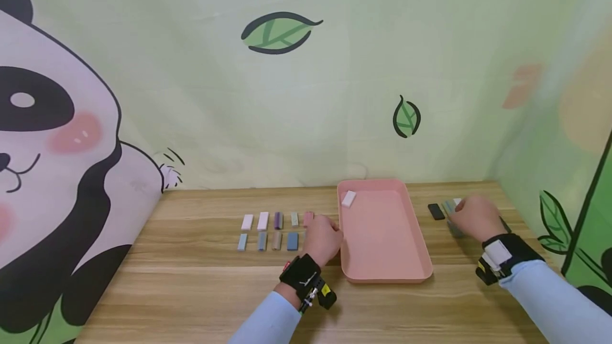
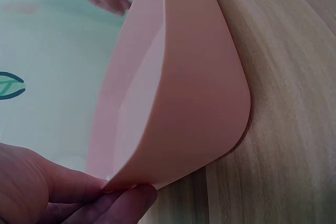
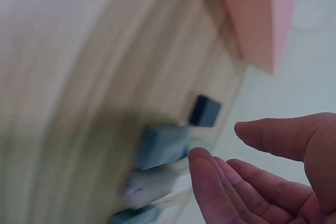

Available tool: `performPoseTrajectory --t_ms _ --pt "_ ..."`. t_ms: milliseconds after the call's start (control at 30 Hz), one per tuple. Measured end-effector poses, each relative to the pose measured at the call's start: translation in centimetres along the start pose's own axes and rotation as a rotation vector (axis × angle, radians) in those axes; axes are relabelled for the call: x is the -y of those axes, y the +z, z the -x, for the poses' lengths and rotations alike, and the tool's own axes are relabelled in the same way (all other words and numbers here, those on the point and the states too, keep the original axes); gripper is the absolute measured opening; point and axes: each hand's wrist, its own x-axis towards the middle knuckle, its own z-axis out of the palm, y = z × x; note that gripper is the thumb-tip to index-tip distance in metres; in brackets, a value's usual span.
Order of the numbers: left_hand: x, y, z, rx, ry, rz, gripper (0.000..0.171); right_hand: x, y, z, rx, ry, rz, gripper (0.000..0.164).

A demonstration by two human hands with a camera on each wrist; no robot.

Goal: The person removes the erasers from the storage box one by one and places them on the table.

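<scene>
A pink tray [image 1: 387, 232] lies on the table, with one small white block [image 1: 348, 199] in its far left corner. At the tray's left side is my left hand [image 1: 322, 238]; in the left wrist view its thumb and fingers pinch the tray's rim [image 2: 126, 174]. My right hand [image 1: 473, 217] hovers over a group of small blocks at the right. Its thumb and fingertips [image 3: 202, 158] are apart with nothing between them. Near them in the right wrist view lie a black block [image 3: 205, 111], a blue-grey block [image 3: 163, 142] and a greyish block [image 3: 149, 184], partly blurred.
Left of the tray, small blocks stand in two rows, among them a purple one [image 1: 278, 220], a blue one [image 1: 292, 241] and a pink one [image 1: 308, 218] beside my left hand. A printed cloth [image 1: 287, 121] hangs behind the wooden table [image 1: 191, 291].
</scene>
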Motion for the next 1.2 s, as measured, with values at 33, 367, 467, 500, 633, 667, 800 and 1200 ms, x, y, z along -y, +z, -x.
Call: performPoseTrajectory --t_ms 33,367,467,500,633,667,800,1200 --pt "0.1 0.0 -0.1 -0.004 0.003 -0.003 0.026 0.5 -0.1 -0.2 0.001 -0.007 -0.003 0.036" --pt "0.1 -0.4 -0.1 -0.015 0.030 -0.004 0.031 7.6 -0.2 -2.2 0.049 -0.083 -0.064 0.042" --pt "0.0 -0.4 -0.1 -0.027 0.041 -0.013 0.029 9.7 0.0 -2.6 0.074 -0.098 -0.100 0.045" --pt "0.0 -0.4 -0.2 -0.031 0.043 -0.018 0.029 10.4 0.1 -2.8 0.078 -0.102 -0.116 0.044" --pt "0.0 -0.6 -0.3 -0.031 0.033 -0.008 0.027 12.6 1.0 -3.7 0.073 -0.124 -0.155 0.042" --pt "0.0 -0.6 -0.3 -0.027 0.026 -0.001 0.028 13.1 1.4 -3.9 0.066 -0.124 -0.162 0.039" --pt "0.0 -0.6 -0.2 -0.012 0.015 0.025 0.027 14.9 3.0 -4.5 0.067 -0.109 -0.211 0.031" --pt "0.1 -0.3 0.3 -0.006 0.011 0.033 0.035 18.4 7.2 -5.5 0.128 0.042 -0.372 0.051"
